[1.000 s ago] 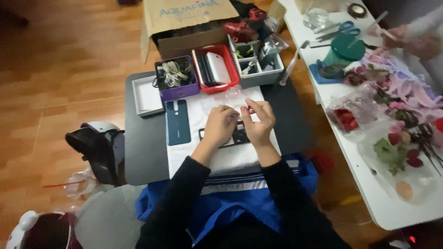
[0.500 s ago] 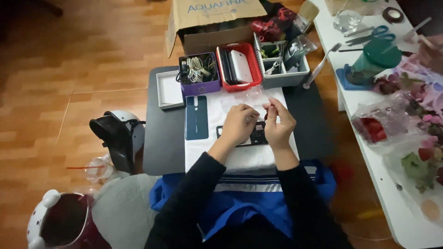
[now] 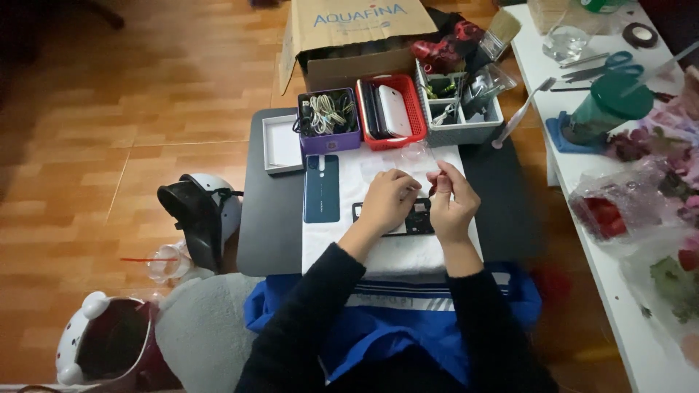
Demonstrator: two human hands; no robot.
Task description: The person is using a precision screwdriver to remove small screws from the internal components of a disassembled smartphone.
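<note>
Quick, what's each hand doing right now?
Left hand: curled on the clear film, grip unclear.
Right hand: pinching that film.

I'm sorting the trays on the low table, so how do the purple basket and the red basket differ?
The purple basket holds a tangle of pale cables; the red basket holds flat phone-like items stood on edge, one white. The purple basket is darker and sits left; the red basket sits between it and the grey tray. Both are small, rectangular and open-topped, beyond both hands.

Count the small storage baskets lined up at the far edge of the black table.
3: a purple basket of cables on the left, a red basket in the middle, and a grey basket on the right. Others may be hidden behind.
</note>
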